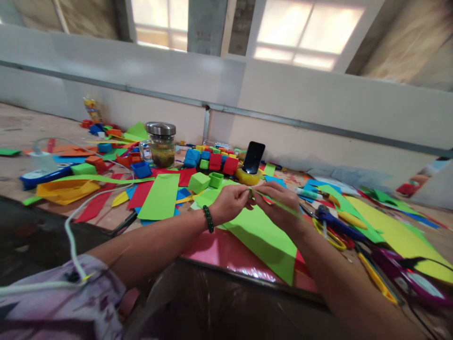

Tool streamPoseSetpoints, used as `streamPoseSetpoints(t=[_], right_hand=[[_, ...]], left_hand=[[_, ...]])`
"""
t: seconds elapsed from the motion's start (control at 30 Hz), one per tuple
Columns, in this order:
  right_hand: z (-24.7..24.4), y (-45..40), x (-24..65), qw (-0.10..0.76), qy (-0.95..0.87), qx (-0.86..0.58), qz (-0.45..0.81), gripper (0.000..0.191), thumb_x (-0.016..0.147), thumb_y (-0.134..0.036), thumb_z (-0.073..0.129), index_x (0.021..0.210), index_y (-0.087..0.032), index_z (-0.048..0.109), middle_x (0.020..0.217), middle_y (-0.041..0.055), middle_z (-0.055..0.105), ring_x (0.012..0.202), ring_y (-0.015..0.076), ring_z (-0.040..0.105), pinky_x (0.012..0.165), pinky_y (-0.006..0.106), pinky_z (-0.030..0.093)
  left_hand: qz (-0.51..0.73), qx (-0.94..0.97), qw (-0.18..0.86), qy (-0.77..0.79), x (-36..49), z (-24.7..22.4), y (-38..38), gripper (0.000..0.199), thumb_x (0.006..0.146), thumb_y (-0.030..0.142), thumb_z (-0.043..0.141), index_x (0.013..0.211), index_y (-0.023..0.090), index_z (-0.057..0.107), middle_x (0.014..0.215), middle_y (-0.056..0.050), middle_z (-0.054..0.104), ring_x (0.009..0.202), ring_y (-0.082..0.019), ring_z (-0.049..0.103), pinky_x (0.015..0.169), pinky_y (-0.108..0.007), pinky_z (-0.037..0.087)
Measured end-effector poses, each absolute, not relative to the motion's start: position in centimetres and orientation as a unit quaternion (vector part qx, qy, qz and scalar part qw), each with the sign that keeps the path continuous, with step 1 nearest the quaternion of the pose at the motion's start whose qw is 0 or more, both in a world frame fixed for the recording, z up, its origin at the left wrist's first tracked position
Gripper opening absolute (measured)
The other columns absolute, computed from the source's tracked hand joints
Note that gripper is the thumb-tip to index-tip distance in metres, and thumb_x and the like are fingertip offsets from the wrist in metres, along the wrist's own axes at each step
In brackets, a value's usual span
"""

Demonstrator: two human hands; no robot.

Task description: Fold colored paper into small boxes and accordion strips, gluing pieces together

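Observation:
Above the work mat, my left hand [231,204] and my right hand [278,204] meet fingertip to fingertip, both closed. Between their fingers is the end of a thin light-green paper strip [274,200], which runs back across my right hand and blurs there. A beaded bracelet [208,218] circles my left wrist. Below my hands a large light-green paper sheet [264,236] lies partly over the pink mat [219,252]. Just beyond my left hand stand a green paper cube [198,182] and a small open green paper box [215,179].
A lidded glass mug [162,146] and many coloured paper boxes [215,162] stand behind. A phone [254,157] leans upright in a yellow tape roll [248,176]. Yellow-handled scissors [330,236] and a purple tool [410,276] lie right. A white cable [72,241] crosses at left.

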State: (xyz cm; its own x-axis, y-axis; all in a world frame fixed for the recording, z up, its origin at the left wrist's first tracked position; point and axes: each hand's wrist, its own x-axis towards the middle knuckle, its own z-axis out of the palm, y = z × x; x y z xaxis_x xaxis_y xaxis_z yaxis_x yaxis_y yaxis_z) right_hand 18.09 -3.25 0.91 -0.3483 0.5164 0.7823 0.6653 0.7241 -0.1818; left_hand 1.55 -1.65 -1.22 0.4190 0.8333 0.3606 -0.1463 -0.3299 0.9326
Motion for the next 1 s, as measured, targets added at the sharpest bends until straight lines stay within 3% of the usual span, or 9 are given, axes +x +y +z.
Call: streamPoseSetpoints(t=[0.1, 0.17, 0.5, 0.73, 0.87, 1.0], right_hand=[[1.3, -2.9, 18.0, 0.481, -0.763, -0.432, 0.013, 0.026, 0.081, -0.038, 0.065, 0.066, -0.018, 0.07, 0.058, 0.003, 0.067, 0.051, 0.0152, 0.06, 0.046, 0.026, 0.045], [1.5, -2.8, 18.1, 0.482, -0.748, -0.45, 0.076, 0.031, 0.079, -0.042, 0.066, 0.062, -0.016, 0.07, 0.054, 0.0024, 0.065, 0.047, 0.014, 0.057, 0.041, 0.024, 0.041], [1.2, -2.7, 17.8, 0.464, -0.761, -0.442, 0.103, 0.028, 0.078, -0.04, 0.067, 0.064, -0.017, 0.072, 0.055, 0.0023, 0.064, 0.052, 0.0132, 0.055, 0.045, 0.025, 0.04], [0.4, -2.8, 17.5, 0.447, -0.782, -0.432, -0.036, 0.029, 0.084, -0.037, 0.062, 0.062, -0.02, 0.07, 0.054, 0.0013, 0.062, 0.051, 0.0136, 0.054, 0.05, 0.027, 0.042], [0.4, -3.5, 17.2, 0.378, -0.833, -0.36, -0.184, 0.021, 0.091, -0.026, 0.051, 0.092, -0.021, 0.072, 0.078, 0.0072, 0.068, 0.07, 0.0179, 0.061, 0.063, 0.029, 0.048], [1.1, -4.3, 16.9, 0.318, -0.846, -0.322, -0.281, 0.032, 0.095, -0.02, 0.039, 0.104, -0.017, 0.069, 0.077, 0.0105, 0.065, 0.073, 0.0208, 0.059, 0.064, 0.032, 0.048]], left_hand=[[0.422, 0.623, 0.6, 0.271, 1.7, -1.2, -1.5, 0.021, 0.085, 0.025, 0.054, 0.069, 0.011, 0.057, 0.064, -0.004, 0.067, 0.059, -0.011, 0.066, 0.056, -0.019, 0.051], [0.392, 0.604, 0.634, 0.283, 1.6, -1.0, -1.6, 0.021, 0.085, 0.027, 0.055, 0.073, 0.011, 0.059, 0.067, -0.006, 0.069, 0.06, -0.011, 0.067, 0.055, -0.019, 0.05], [0.397, 0.584, 0.644, 0.295, 1.3, -0.4, -1.9, 0.014, 0.085, 0.019, 0.054, 0.076, 0.011, 0.06, 0.059, 0.001, 0.059, 0.05, -0.005, 0.055, 0.053, -0.017, 0.048], [0.428, 0.577, 0.618, 0.32, 1.4, -0.5, -1.6, 0.016, 0.081, 0.018, 0.056, 0.068, 0.011, 0.059, 0.054, 0.002, 0.058, 0.045, -0.005, 0.053, 0.048, -0.015, 0.045], [0.464, 0.547, 0.628, 0.303, 1.6, -0.5, -1.8, 0.019, 0.079, 0.022, 0.059, 0.064, 0.011, 0.06, 0.055, 0.0, 0.061, 0.05, -0.007, 0.058, 0.053, -0.017, 0.049], [0.509, 0.53, 0.625, 0.265, 1.8, -0.6, -2.0, 0.029, 0.076, 0.032, 0.065, 0.058, 0.013, 0.053, 0.048, 0.005, 0.051, 0.045, -0.004, 0.05, 0.053, -0.018, 0.049]])
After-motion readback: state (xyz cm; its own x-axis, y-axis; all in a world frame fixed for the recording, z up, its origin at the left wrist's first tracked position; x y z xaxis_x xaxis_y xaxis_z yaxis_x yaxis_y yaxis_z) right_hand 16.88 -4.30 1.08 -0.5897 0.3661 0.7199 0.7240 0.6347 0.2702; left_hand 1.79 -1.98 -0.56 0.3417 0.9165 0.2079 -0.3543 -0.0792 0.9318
